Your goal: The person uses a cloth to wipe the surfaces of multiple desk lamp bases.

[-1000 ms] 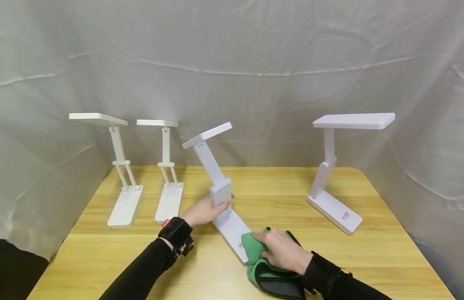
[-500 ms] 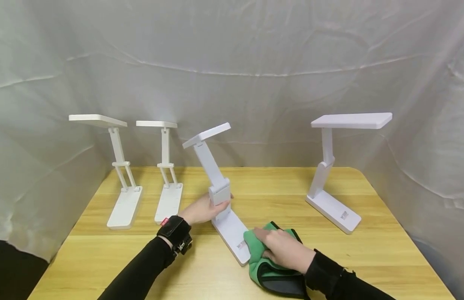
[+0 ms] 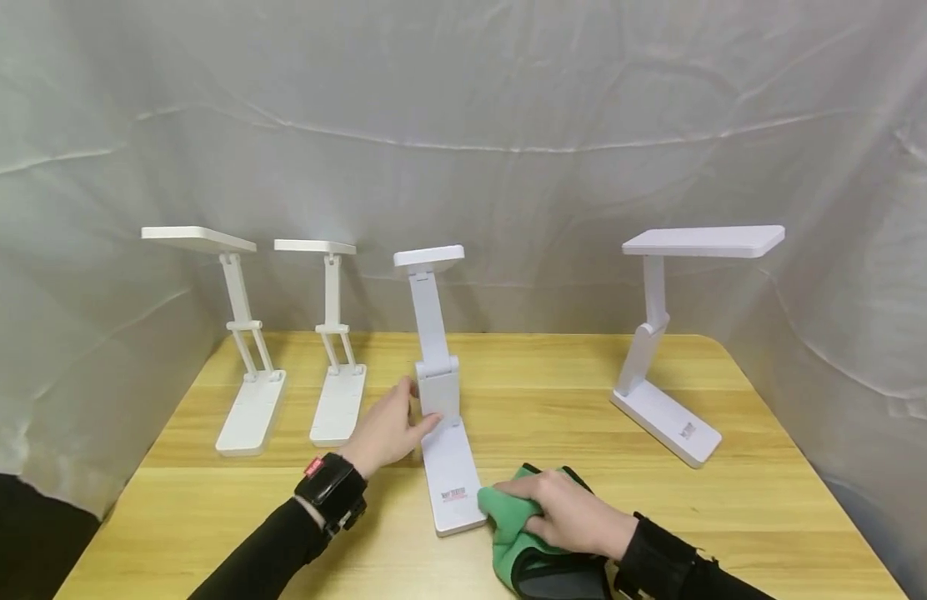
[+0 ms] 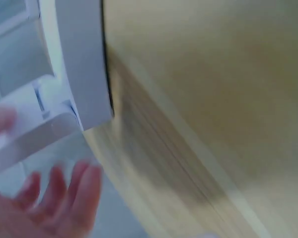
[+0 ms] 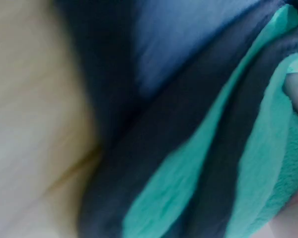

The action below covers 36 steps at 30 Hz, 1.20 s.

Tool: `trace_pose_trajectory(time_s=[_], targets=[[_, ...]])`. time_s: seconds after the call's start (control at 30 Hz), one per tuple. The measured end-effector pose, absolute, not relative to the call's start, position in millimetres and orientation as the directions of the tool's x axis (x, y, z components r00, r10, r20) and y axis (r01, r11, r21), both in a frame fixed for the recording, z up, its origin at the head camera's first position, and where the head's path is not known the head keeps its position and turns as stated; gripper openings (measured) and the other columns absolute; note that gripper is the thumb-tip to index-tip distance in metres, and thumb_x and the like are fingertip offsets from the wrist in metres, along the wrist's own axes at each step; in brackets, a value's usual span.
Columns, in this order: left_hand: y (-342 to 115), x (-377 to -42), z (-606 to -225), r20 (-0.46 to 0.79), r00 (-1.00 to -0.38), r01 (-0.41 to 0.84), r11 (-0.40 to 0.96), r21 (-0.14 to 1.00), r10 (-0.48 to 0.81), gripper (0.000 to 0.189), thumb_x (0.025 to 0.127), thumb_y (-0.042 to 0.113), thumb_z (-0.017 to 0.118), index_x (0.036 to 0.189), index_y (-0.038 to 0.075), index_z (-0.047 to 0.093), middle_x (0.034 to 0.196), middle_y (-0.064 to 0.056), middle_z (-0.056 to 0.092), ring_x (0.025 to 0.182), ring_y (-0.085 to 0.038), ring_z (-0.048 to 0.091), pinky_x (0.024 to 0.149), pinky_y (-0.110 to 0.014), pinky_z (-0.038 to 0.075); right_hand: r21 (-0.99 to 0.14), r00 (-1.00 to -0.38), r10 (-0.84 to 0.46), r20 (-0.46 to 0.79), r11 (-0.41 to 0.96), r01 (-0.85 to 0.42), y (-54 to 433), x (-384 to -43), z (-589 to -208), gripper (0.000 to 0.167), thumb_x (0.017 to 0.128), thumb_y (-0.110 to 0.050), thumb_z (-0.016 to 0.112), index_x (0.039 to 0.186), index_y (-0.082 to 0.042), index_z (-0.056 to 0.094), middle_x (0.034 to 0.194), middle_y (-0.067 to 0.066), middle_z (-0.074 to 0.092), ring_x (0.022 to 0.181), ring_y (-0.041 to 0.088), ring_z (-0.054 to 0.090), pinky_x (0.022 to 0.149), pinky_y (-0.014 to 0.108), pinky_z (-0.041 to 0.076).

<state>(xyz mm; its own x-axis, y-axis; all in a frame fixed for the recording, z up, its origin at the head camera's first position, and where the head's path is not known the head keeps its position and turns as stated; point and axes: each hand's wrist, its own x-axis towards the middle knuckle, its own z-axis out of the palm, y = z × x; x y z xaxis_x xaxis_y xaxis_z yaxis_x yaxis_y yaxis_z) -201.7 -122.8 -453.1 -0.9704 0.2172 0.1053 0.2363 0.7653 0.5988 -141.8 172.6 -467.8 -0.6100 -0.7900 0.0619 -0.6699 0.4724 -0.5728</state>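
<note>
A white folding desk lamp [image 3: 433, 325] stands upright at mid-table, its base toward the front. Beside its lower arm is my left hand [image 3: 384, 429], fingers spread loosely and the thumb near the hinge. Blurred fingers [image 4: 84, 198] and a gap between them and the lamp arm [image 4: 27, 111] show in the left wrist view. My right hand [image 3: 572, 512] grips a bunched green cloth [image 3: 508, 517] with black edging, which meets the base's front right corner. In the right wrist view the cloth's folds [image 5: 188, 173] cover most of the held part.
Two more white desk lamps stand at the left: one lamp [image 3: 249, 412] further out, another lamp [image 3: 339, 408] nearer the middle. A similar lamp [image 3: 668, 421] stands at the right. Grey fabric [image 3: 463, 183] hangs behind the wooden table [image 3: 553, 392].
The middle lamp has turned so its base points more straight to the front. My left hand has loosened from its arm and shifted left. The right hand with the cloth moved slightly down.
</note>
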Motion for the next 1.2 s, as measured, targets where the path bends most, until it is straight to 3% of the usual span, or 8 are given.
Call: trace_pose_trajectory(time_s=[0.1,0.2,0.27,0.37,0.53,0.73,0.93,1.2], targets=[[-122.5,-182.3,-449.9,0.184,-0.961,0.271,0.846,0.459,0.208,0.031,0.095,0.037,0.067,0.103,0.008,0.059,0.082,-0.001,0.060,0.064,-0.011,0.050,0.054,-0.023,0.044,-0.623,-0.683,-0.726,0.082,0.498,-0.604,181.2,-142.7,-467.4,0.050,0.089,0.002,0.070,0.137,-0.011,0.062,0.130,0.005,0.070,0.116,0.012,0.067,0.092,0.024,0.058],[-116.2,-159.9,-449.3,0.242,-0.912,0.397,0.863,0.314,0.331,0.021,0.096,0.032,0.065,0.094,0.011,0.062,0.085,0.002,0.062,0.070,-0.011,0.056,0.063,-0.024,0.052,-0.689,-0.764,-0.637,0.102,0.508,-0.516,189.9,-143.5,-465.2,0.050,0.088,-0.001,0.073,0.136,-0.006,0.062,0.130,0.011,0.070,0.113,0.012,0.067,0.092,0.024,0.058],[-108.9,-145.1,-449.7,0.239,-0.857,0.506,0.832,0.226,0.456,0.022,0.097,0.033,0.064,0.101,0.011,0.065,0.098,0.000,0.067,0.085,-0.015,0.064,0.078,-0.030,0.058,-0.731,-0.807,-0.573,0.140,0.490,-0.475,194.9,-145.2,-464.2,0.048,0.087,-0.002,0.074,0.134,-0.003,0.063,0.127,0.014,0.071,0.112,0.011,0.068,0.091,0.023,0.058],[-97.2,-126.4,-454.5,0.191,-0.775,0.628,0.768,0.125,0.603,0.039,0.096,0.045,0.062,0.119,0.014,0.065,0.122,-0.005,0.067,0.111,-0.023,0.066,0.098,-0.040,0.056,-0.791,-0.848,-0.489,0.205,0.428,-0.438,199.6,-148.9,-464.4,0.046,0.087,-0.002,0.074,0.131,0.003,0.063,0.123,0.019,0.072,0.111,0.006,0.067,0.093,0.021,0.056],[-89.5,-114.5,-466.2,0.169,-0.727,0.678,0.734,0.024,0.666,0.057,0.089,0.054,0.068,0.134,0.019,0.062,0.139,-0.011,0.061,0.123,-0.035,0.062,0.101,-0.047,0.055,-0.858,-0.868,-0.434,0.242,0.321,-0.400,201.9,-152.6,-467.3,0.046,0.088,-0.001,0.072,0.131,0.008,0.061,0.121,0.025,0.071,0.110,-0.003,0.065,0.092,0.015,0.053],[-102.7,-127.1,-471.6,0.139,-0.746,0.665,0.739,0.110,0.651,0.055,0.090,0.044,0.070,0.137,0.017,0.061,0.149,-0.015,0.055,0.132,-0.040,0.057,0.102,-0.050,0.054,-0.863,-0.863,-0.434,0.258,0.298,-0.408,200.6,-152.8,-469.4,0.045,0.087,0.000,0.073,0.130,0.009,0.061,0.119,0.026,0.071,0.108,-0.004,0.065,0.090,0.015,0.054],[-128.3,-159.3,-474.9,0.075,-0.766,0.636,0.736,0.234,0.638,0.055,0.093,0.036,0.067,0.142,0.014,0.056,0.157,-0.017,0.044,0.143,-0.044,0.044,0.117,-0.055,0.038,-0.851,-0.852,-0.446,0.275,0.299,-0.432,199.4,-152.9,-472.2,0.042,0.087,-0.001,0.074,0.127,0.008,0.064,0.115,0.025,0.073,0.105,-0.002,0.067,0.088,0.017,0.056],[-146.6,-194.8,-478.3,0.077,-0.752,0.650,0.718,0.247,0.655,0.056,0.094,0.030,0.067,0.145,0.011,0.054,0.158,-0.021,0.040,0.146,-0.046,0.037,0.120,-0.058,0.032,-0.853,-0.853,-0.454,0.260,0.306,-0.423,197.8,-151.7,-471.8,0.042,0.088,-0.002,0.074,0.127,0.007,0.064,0.115,0.024,0.073,0.105,-0.002,0.067,0.088,0.018,0.056]])
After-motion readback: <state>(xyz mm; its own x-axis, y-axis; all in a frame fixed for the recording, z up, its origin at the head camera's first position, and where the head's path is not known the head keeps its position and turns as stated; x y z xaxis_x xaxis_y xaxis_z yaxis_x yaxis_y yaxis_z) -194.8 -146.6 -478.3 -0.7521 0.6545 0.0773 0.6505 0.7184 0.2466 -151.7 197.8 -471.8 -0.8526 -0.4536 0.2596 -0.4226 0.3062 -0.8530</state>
